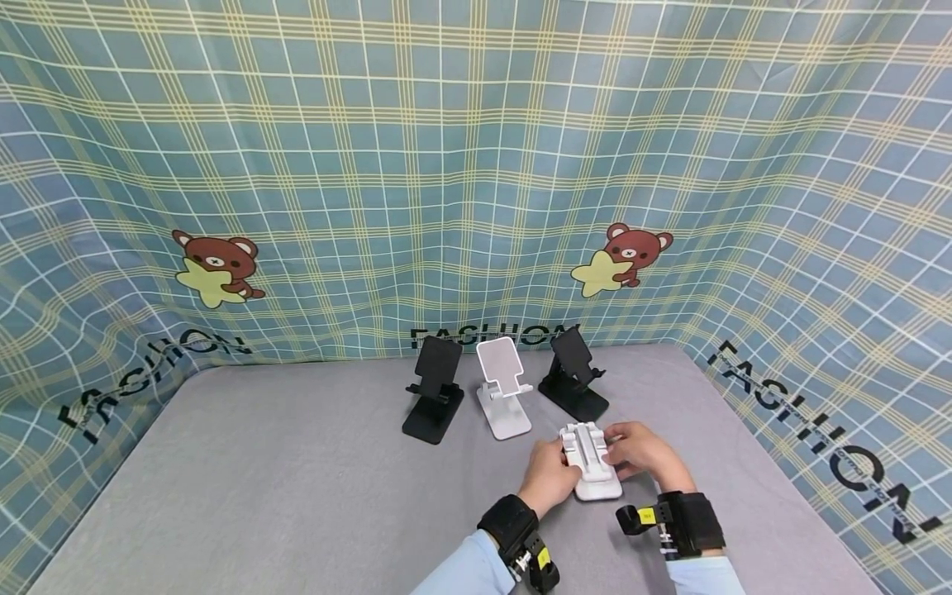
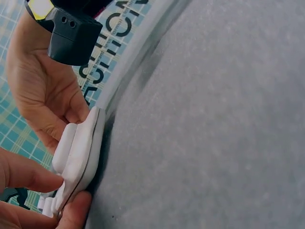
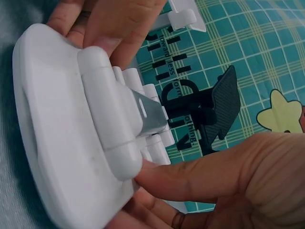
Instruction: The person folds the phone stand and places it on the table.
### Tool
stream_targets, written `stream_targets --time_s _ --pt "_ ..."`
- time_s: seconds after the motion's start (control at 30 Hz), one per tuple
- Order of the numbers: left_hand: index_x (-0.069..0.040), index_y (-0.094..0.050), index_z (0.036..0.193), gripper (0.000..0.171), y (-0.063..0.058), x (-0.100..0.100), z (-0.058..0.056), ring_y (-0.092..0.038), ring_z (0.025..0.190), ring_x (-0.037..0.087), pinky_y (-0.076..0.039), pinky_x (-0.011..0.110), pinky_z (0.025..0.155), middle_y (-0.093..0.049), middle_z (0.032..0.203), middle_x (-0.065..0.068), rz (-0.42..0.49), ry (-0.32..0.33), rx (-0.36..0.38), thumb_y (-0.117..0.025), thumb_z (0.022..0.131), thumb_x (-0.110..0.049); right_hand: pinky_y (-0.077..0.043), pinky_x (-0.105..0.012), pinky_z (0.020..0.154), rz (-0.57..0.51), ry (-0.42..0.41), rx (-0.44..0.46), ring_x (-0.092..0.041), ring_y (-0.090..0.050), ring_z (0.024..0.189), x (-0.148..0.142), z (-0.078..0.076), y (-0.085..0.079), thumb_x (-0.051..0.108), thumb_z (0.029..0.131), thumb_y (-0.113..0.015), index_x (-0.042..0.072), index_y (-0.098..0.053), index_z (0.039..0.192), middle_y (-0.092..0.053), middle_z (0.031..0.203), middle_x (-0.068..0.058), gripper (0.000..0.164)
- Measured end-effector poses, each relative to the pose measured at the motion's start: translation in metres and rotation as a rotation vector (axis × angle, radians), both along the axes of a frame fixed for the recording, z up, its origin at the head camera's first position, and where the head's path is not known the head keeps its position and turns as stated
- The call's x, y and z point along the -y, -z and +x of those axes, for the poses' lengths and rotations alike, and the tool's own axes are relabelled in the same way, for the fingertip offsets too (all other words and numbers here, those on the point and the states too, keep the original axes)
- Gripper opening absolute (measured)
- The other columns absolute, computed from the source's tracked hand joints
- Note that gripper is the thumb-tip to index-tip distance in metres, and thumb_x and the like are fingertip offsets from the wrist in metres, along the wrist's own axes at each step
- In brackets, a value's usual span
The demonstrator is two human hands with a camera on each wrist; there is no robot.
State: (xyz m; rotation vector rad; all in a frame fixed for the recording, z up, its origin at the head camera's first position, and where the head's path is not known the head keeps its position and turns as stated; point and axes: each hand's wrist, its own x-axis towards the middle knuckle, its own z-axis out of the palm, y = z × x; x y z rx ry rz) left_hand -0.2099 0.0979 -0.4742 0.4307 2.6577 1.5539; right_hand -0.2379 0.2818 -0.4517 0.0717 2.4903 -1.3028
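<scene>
A white phone stand (image 1: pixel 592 463), folded down flat, is between both hands close over the grey tabletop. From its left side my left hand (image 1: pixel 549 478) pinches the edge, thumb above and a finger beneath, as the left wrist view shows. On the other side my right hand (image 1: pixel 645 451) grips it, the thumb at the end of the hinge barrel and fingers curled under the edge. The right wrist view shows the rounded base (image 3: pixel 57 129) and a grey metal arm (image 3: pixel 152 116) between the white hinge parts.
Behind the hands, three unfolded phone stands are in a row: a black one (image 1: pixel 435 388), a white one (image 1: pixel 502 385) and another black one (image 1: pixel 573 376). A plaid cloth (image 1: pixel 446 207) with printed bears and lettering encloses the grey table (image 1: pixel 283 463) at the back and sides.
</scene>
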Motion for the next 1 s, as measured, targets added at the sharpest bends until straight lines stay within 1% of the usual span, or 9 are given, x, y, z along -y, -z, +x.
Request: stream_targets --time_s 0.07,0.13,0.17,0.2,0.3,0.5,0.73,0.87,1.0 --pt "0.000 -0.065 0.084 0.010 0.000 0.000 0.000 -0.038 0.072 0.009 -0.031 0.021 0.057 -0.052 0.072 0.005 -0.020 -0.003 -0.008 -0.067 0.073 0.000 -0.057 -0.033 0.060 0.044 0.011 -0.013 -0.019 -0.060 0.068 0.002 -0.001 0.000 -0.006 0.074 -0.066 -0.016 -0.053 0.114 -0.059 0.086 -0.015 0.044" --pt "0.001 -0.065 0.081 0.009 0.001 0.000 0.000 -0.038 0.072 0.010 -0.030 0.021 0.056 -0.052 0.068 0.004 -0.034 0.001 -0.047 -0.067 0.072 0.001 -0.056 -0.033 0.059 0.088 0.030 -0.025 -0.019 -0.059 0.066 0.006 0.000 -0.001 -0.007 0.073 -0.065 -0.016 -0.054 0.113 -0.059 0.086 -0.015 0.043" --pt "0.001 -0.065 0.079 0.009 0.002 -0.001 0.000 -0.038 0.071 0.010 -0.030 0.021 0.056 -0.052 0.066 0.004 -0.037 0.002 -0.068 -0.066 0.071 0.002 -0.056 -0.034 0.060 0.103 0.061 -0.018 -0.019 -0.060 0.067 0.009 0.001 -0.003 -0.008 0.073 -0.065 -0.015 -0.054 0.114 -0.059 0.087 -0.016 0.043" --pt "0.001 -0.065 0.078 0.008 0.002 -0.001 0.000 -0.038 0.071 0.010 -0.030 0.021 0.056 -0.051 0.064 0.002 -0.039 0.003 -0.083 -0.066 0.071 0.003 -0.056 -0.034 0.060 0.117 0.074 -0.017 -0.019 -0.059 0.067 0.010 0.001 -0.003 -0.009 0.073 -0.064 -0.016 -0.054 0.114 -0.059 0.087 -0.016 0.043" --pt "0.001 -0.065 0.077 0.008 0.002 -0.001 0.000 -0.038 0.071 0.011 -0.030 0.022 0.056 -0.051 0.065 0.004 -0.042 0.003 -0.121 -0.064 0.070 0.005 -0.056 -0.034 0.060 0.147 0.104 -0.019 -0.019 -0.059 0.067 0.014 0.002 -0.004 -0.011 0.074 -0.063 -0.016 -0.054 0.111 -0.058 0.085 -0.016 0.038" --pt "0.003 -0.066 0.081 0.012 0.002 0.000 0.002 -0.040 0.072 0.013 -0.033 0.024 0.058 -0.054 0.072 0.010 -0.071 -0.006 -0.131 -0.062 0.070 0.006 -0.056 -0.032 0.061 0.163 0.128 -0.023 -0.018 -0.058 0.066 0.016 0.002 -0.004 -0.012 0.074 -0.063 -0.015 -0.057 0.101 -0.056 0.081 -0.013 0.028" --pt "0.004 -0.068 0.088 0.017 0.004 -0.001 0.003 -0.040 0.073 0.012 -0.034 0.024 0.058 -0.053 0.077 0.009 -0.088 -0.018 -0.118 -0.063 0.072 0.006 -0.056 -0.032 0.059 0.171 0.131 -0.049 -0.017 -0.058 0.063 0.019 0.004 -0.008 -0.012 0.072 -0.064 -0.013 -0.058 0.093 -0.055 0.077 -0.011 0.023" --pt "0.005 -0.068 0.089 0.018 0.003 -0.001 0.003 -0.040 0.073 0.011 -0.035 0.024 0.059 -0.053 0.079 0.010 -0.090 -0.021 -0.109 -0.063 0.072 0.005 -0.057 -0.032 0.059 0.167 0.141 -0.064 -0.017 -0.058 0.062 0.019 0.004 -0.006 -0.013 0.071 -0.065 -0.013 -0.057 0.090 -0.054 0.075 -0.011 0.021" --pt "0.006 -0.068 0.089 0.018 0.003 0.000 0.003 -0.041 0.073 0.012 -0.036 0.025 0.059 -0.053 0.078 0.010 -0.093 -0.024 -0.125 -0.064 0.071 0.006 -0.056 -0.031 0.058 0.182 0.148 -0.079 -0.016 -0.058 0.061 0.020 0.004 -0.005 -0.013 0.070 -0.066 -0.012 -0.058 0.087 -0.055 0.074 -0.011 0.019"
